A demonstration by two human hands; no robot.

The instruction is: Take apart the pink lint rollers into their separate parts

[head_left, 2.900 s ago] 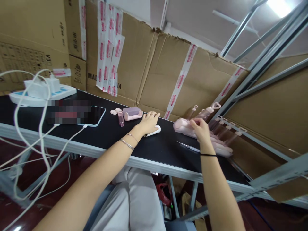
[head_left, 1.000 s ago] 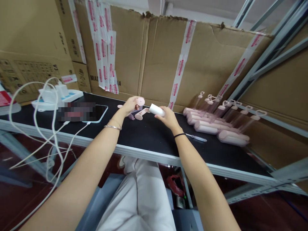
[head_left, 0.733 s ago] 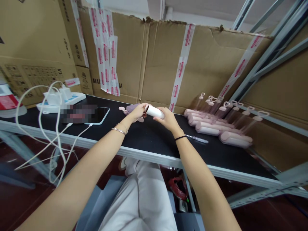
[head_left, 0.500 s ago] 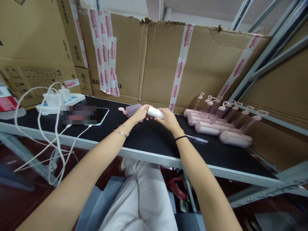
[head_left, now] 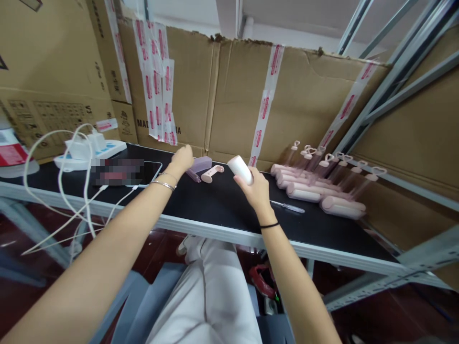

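Note:
My right hand (head_left: 258,191) is wrapped round a smooth white cylinder (head_left: 240,169), tilted up above the black tabletop (head_left: 215,205). At the back of the table, my left hand (head_left: 183,158) has its fingers curled in; whatever they hold is hidden behind the hand. Just right of it lies a translucent purple plastic piece (head_left: 201,164), partly covered by that hand. A small pale pink bracket-shaped part (head_left: 213,174) rests between the purple piece and the white cylinder.
At the right lie several pink-and-white cylindrical bodies (head_left: 304,192) with clear stems and heart-shaped loops. A clear-handled screwdriver (head_left: 289,207) lies before them. On the left are a phone (head_left: 152,172), white cables (head_left: 88,191) and a power strip (head_left: 116,149). Taped cardboard (head_left: 229,95) stands behind.
My hands have parted. The left one let go of the white cylinder and moved left; the right one keeps it, now tilted more upright. The pink bracket part has come into view.

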